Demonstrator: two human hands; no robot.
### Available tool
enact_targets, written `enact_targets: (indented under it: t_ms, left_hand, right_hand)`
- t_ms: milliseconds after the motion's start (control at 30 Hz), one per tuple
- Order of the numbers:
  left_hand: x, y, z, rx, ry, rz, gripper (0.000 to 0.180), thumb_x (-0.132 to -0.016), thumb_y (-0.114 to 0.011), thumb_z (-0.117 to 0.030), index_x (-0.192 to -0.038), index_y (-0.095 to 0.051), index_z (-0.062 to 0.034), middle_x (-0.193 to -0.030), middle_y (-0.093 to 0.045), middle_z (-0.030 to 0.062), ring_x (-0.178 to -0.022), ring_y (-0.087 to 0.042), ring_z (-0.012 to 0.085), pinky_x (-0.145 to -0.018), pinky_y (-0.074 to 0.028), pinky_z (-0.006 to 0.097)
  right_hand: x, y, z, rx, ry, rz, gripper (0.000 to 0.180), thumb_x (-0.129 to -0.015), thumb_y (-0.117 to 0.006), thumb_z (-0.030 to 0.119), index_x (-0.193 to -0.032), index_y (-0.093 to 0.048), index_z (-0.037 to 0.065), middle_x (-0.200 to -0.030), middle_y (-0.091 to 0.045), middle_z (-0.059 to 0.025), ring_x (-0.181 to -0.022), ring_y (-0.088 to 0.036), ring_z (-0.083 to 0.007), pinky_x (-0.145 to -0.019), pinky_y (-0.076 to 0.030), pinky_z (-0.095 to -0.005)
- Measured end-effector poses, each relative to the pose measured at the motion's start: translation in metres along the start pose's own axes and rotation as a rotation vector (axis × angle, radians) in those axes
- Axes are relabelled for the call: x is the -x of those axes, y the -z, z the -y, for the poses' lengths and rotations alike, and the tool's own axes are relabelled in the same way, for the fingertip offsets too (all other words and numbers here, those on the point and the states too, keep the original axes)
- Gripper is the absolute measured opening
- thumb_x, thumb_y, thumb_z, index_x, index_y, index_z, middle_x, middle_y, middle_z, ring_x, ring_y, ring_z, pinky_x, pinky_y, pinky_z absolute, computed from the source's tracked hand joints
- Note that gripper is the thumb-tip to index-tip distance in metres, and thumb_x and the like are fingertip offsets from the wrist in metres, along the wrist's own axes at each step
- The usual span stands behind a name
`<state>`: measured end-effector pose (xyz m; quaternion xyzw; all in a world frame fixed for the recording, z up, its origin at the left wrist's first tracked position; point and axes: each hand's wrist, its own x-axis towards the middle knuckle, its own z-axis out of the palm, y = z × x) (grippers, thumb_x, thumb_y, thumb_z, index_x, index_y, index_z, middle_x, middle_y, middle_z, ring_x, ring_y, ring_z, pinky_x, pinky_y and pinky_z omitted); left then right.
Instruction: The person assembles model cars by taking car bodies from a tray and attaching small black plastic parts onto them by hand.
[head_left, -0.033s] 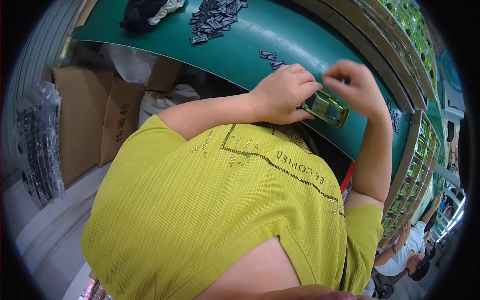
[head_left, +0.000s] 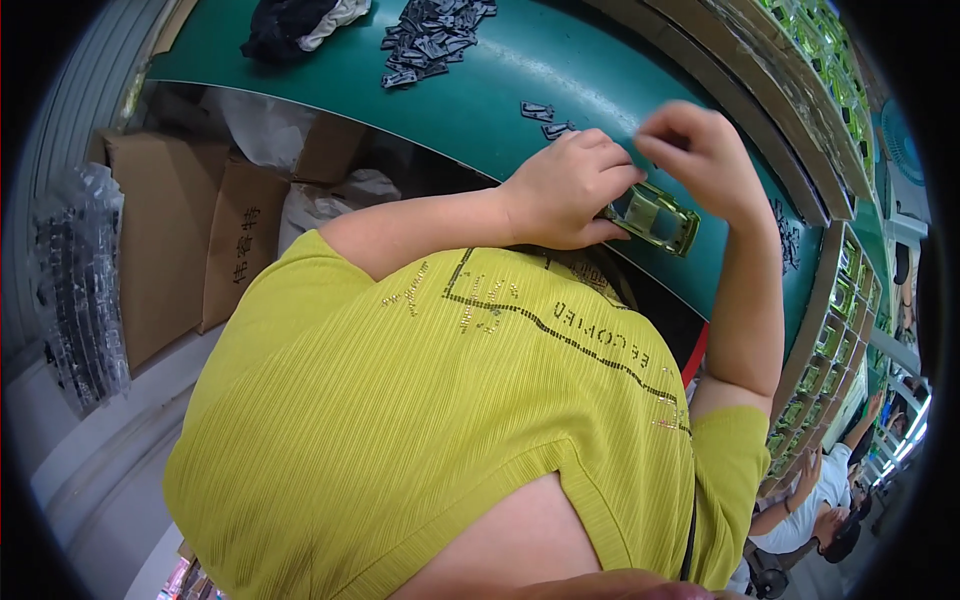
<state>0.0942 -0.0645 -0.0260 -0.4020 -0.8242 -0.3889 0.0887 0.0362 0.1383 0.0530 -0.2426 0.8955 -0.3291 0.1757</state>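
My left hand (head_left: 575, 188) is closed round one end of a green toy car body (head_left: 660, 220), which rests on the green table. The body's shiny roof and far end stick out past my fingers. Just right of it and raised above, my right hand (head_left: 700, 155) has its thumb and fingers curled together, the tips slightly blurred. Whatever they may hold is too small or hidden to name. Two loose dark grey plastic parts (head_left: 545, 120) lie on the table beyond my left hand.
A heap of dark grey plastic parts (head_left: 430, 40) lies farther left, near a black and white cloth (head_left: 295, 25). More small dark parts (head_left: 785, 235) sit at right, by a cardboard tray (head_left: 825, 350) of green car bodies. Cardboard boxes (head_left: 165, 240) stand at left. Another person (head_left: 810, 500) works at lower right.
My right hand has shifted slightly left and up, away from the car body. My left hand and the car body have stayed in place.
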Motion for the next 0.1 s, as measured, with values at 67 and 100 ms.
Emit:
enact_targets:
  t_ms: [67, 100]
  left_hand:
    - [0.002, -0.004, 0.004, -0.027, -0.032, -0.003, 0.064, -0.069, -0.084, -0.028, -0.123, -0.06, -0.0051, -0.118, -0.061, 0.0141, -0.114, -0.055, 0.0349, -0.098, -0.045, 0.045]
    - [0.001, -0.003, 0.003, -0.057, -0.055, -0.015, 0.06, -0.07, -0.083, -0.031, -0.12, -0.062, -0.0068, -0.114, -0.061, 0.0097, -0.112, -0.055, 0.0316, -0.098, -0.044, 0.043]
  right_hand:
    - [-0.032, -0.019, 0.018, 0.006, 0.087, -0.055, 0.013, -0.083, -0.072, 0.011, -0.09, -0.069, 0.001, -0.081, -0.066, -0.0081, -0.074, -0.062, -0.0188, -0.069, -0.051, -0.0305]
    - [-0.048, -0.029, 0.023, 0.142, 0.227, -0.093, 0.01, -0.085, -0.071, 0.011, -0.091, -0.07, 0.003, -0.084, -0.068, -0.0064, -0.073, -0.062, -0.0204, -0.069, -0.051, -0.0307]
